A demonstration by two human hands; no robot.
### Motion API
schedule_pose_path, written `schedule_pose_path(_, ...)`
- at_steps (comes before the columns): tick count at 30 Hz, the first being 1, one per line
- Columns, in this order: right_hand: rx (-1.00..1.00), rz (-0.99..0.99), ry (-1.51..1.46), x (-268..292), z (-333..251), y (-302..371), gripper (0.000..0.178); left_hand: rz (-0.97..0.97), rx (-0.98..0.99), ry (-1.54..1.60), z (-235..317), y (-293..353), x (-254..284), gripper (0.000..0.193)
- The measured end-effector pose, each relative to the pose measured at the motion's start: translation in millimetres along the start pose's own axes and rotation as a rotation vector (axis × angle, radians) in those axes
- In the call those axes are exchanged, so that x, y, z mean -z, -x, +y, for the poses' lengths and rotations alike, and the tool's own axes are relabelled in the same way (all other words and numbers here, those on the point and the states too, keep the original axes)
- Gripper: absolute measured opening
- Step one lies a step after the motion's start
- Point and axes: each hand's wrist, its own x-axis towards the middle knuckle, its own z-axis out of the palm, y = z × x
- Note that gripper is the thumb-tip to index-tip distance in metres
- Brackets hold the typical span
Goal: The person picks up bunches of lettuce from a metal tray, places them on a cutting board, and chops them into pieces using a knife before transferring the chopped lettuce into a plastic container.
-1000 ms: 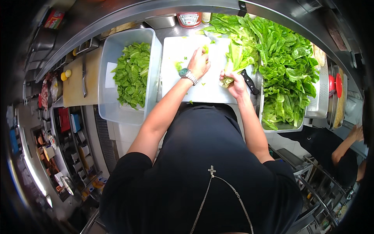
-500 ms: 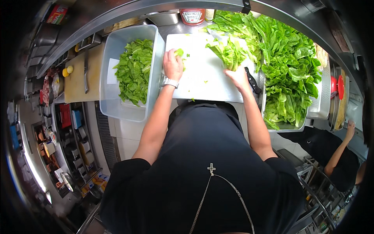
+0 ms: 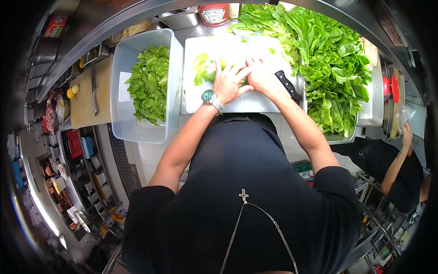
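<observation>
A white cutting board (image 3: 194, 100) lies before me with a bunch of lettuce (image 3: 209, 75) across it, its leafy end to the left. My left hand (image 3: 229, 84), with a watch on the wrist, spreads its fingers over the leaves and presses on them. Close against it on the right, my right hand (image 3: 258, 77) has its fingers curled at the other end of the bunch; the part inside them is hidden. A black-handled knife (image 3: 288, 85) lies at the board's right edge. Small lettuce scraps dot the board.
Left of the board stands a clear plastic tub (image 3: 119, 109) holding cut lettuce (image 3: 148, 84). Whole lettuce leaves (image 3: 333, 73) fill a metal tray (image 3: 340, 137) on the right. A red-capped jar (image 3: 213, 14) stands behind. Another person's arm (image 3: 398, 166) shows at far right.
The lettuce bunch has come from the board's right side to its middle and left. My right hand moved left with it, and my left hand moved right and spread over the leaves.
</observation>
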Motion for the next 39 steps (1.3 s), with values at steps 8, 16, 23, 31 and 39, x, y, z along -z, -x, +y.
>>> schedule_pose_path(8, 0.051, -0.09, -0.201, 9, 24, -4, 0.043, 0.218, -0.052, 0.157, -29, 10, -52, 0.028)
schedule_pose_path(16, -0.416, 0.065, -0.039, 57, 33, 56, 0.068, 0.29, -0.028, 0.104, -25, 20, -60, 0.021)
schedule_pose_path(23, -0.491, -0.116, -0.15, 44, 53, 73, 0.068, 0.277, -0.06, 0.024, -22, 18, -62, 0.02)
schedule_pose_path(31, -0.615, -0.356, -0.411, 110, 33, 85, 0.045, 0.239, -0.045, 0.029, -22, 20, -64, 0.018)
schedule_pose_path(39, -0.351, -0.335, -0.333, 125, -15, 136, 0.036, 0.165, -0.027, 0.038, -21, 21, -61, 0.021)
